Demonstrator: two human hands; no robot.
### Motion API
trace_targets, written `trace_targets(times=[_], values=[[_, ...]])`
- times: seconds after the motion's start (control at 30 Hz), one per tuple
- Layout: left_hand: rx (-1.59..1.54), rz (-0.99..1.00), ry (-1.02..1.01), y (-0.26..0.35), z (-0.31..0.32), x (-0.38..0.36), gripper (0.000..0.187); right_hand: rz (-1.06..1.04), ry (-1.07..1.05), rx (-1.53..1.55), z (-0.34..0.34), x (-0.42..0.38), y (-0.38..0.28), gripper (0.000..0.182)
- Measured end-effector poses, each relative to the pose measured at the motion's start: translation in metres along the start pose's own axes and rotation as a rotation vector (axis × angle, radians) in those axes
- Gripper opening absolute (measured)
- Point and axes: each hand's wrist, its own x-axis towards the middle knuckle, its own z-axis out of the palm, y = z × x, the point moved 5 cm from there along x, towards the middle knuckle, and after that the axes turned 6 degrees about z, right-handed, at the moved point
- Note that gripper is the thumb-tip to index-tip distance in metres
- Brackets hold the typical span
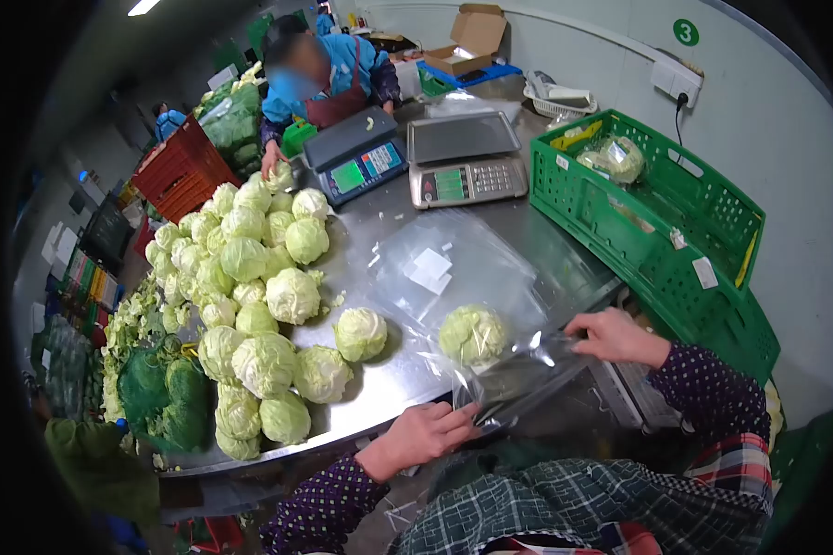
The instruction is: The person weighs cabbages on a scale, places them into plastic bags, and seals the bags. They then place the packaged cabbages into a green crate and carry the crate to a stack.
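A clear plastic bag [525, 372] stretches between my two hands at the table's front edge. My left hand [426, 437] pinches its near left side, and my right hand [615, 336] pinches its right side. A pale green cabbage [472, 335] lies at the far end of this bag, between the hands, with film bunched around its front. Just beyond, a stack of flat clear bags [472, 254] spreads over the metal table, with white labels [428, 269] on it. Another loose cabbage [360, 334] sits to the left of the bagging spot.
Many cabbages [267, 363] are heaped on the left of the metal table [393, 393]. Two scales [467, 162] stand at the back. On the right is a green crate [639, 217] with a wrapped cabbage [619, 159] inside. Across the table, a person [342, 74] touches a cabbage.
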Motion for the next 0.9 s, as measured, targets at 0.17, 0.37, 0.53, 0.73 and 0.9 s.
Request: trace_targets(times=[0.17, 0.37, 0.53, 0.73, 0.9], values=[[-0.142, -0.125, 0.128, -0.024, 0.015, -0.019, 0.025, -0.319, 0.239, 0.003, -0.04, 0.009, -0.086, 0.027], [-0.101, -0.198, 0.458, -0.02, -0.003, -0.005, 0.028, -0.59, -0.18, 0.121, 0.037, 0.024, -0.165, 0.018], [-0.037, -0.253, 0.473, -0.02, -0.004, -0.01, 0.032, -0.564, -0.315, 0.212, 0.046, 0.026, -0.169, 0.018], [-0.023, -0.263, 0.434, -0.022, -0.007, 0.0, 0.03, -0.64, -0.121, 0.187, 0.049, 0.012, -0.163, 0.017], [-0.109, -0.276, 0.322, -0.022, -0.004, 0.011, 0.026, -0.902, 0.277, -0.095, 0.04, -0.017, -0.162, 0.02]])
